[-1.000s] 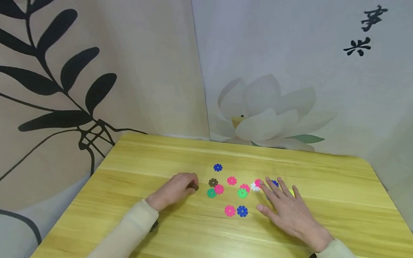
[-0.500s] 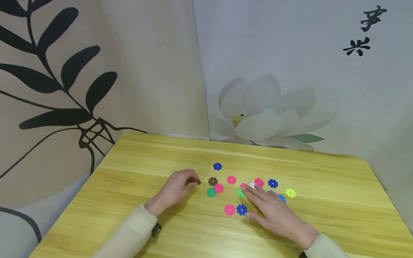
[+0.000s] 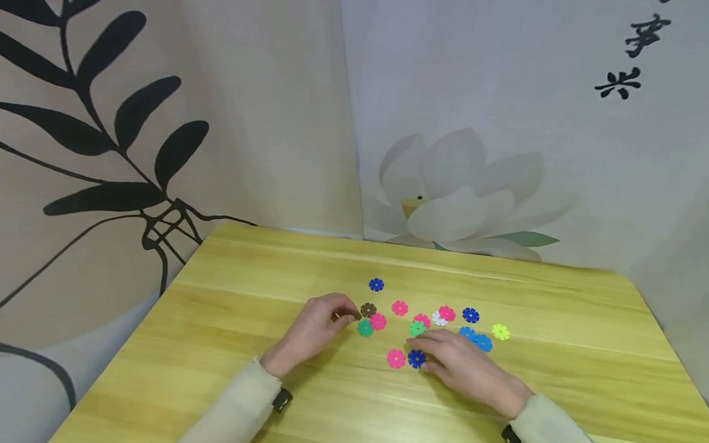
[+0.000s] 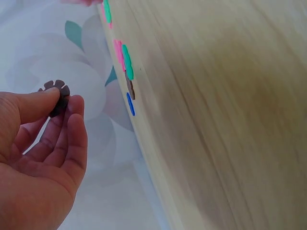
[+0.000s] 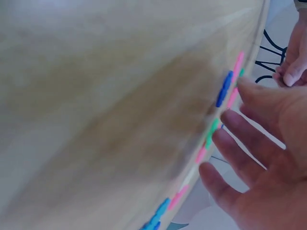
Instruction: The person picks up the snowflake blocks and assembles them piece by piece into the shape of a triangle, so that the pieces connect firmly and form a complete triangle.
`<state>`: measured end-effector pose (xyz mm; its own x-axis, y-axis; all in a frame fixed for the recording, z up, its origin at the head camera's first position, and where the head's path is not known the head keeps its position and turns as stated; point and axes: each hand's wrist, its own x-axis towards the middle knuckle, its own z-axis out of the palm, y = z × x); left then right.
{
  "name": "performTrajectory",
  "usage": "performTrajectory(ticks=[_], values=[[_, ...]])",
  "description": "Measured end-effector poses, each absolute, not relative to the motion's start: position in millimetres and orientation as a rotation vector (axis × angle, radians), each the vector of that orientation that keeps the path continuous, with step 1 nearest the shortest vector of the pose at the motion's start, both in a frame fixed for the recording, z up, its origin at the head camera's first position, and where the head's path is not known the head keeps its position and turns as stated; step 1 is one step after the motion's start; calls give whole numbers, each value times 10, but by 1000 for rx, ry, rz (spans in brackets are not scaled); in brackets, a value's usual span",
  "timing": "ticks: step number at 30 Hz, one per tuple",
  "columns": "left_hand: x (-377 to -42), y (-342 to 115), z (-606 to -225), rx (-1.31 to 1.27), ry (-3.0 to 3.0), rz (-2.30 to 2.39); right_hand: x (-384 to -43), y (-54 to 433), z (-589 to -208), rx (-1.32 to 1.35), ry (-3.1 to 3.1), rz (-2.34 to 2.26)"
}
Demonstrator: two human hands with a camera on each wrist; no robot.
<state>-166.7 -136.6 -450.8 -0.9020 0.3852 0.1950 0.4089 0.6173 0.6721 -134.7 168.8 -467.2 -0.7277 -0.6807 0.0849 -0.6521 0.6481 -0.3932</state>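
Note:
My left hand (image 3: 311, 328) pinches a brown notched plastic disc (image 4: 64, 91) between thumb and fingers, above the table. Just beyond its fingertips lie another brown disc (image 3: 369, 310), a pink disc (image 3: 378, 322) and a teal-green disc (image 3: 365, 328). Over the table, the right hand (image 3: 470, 367) has loosely bent fingers with nothing between them in the right wrist view. Its fingertips are by a dark blue disc (image 3: 416, 359), partly covering it in the head view; whether they touch it I cannot tell. Beside that disc lies a pink one (image 3: 395, 358).
Further discs lie flat on the wooden table (image 3: 200, 347): a bright green one (image 3: 418, 328), a white one (image 3: 438, 319), light blue ones (image 3: 482, 343), a yellow one (image 3: 501, 331) and a dark blue one (image 3: 376, 284). A printed curtain (image 3: 264, 107) hangs behind the table.
My right hand has moved left and toward the front, its spread fingers drawing together and bending near the dark blue disc. The left hand, still holding the brown disc, has shifted slightly right.

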Motion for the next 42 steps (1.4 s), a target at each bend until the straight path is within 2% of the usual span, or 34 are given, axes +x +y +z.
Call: performTrajectory(ticks=[9, 15, 22, 33, 42], values=[[-1638, -1269, -4523, -644, -2788, -1344, -1398, 1624, -4646, -1174, 2803, -559], [-1620, -1201, -4523, -639, -2747, -1443, -1412, 1585, -4662, -1071, 2834, -547], [-1620, -1124, -4589, -659, -2678, -1663, -1459, 1589, -4671, -925, 2747, -778], [-1572, -1045, -4503, -513, -2528, -2200, -1464, 1644, -4596, -814, 2815, -985], [-1496, -899, -4493, -284, -2408, -2421, -1467, 1660, -4453, -773, 2875, -1148]])
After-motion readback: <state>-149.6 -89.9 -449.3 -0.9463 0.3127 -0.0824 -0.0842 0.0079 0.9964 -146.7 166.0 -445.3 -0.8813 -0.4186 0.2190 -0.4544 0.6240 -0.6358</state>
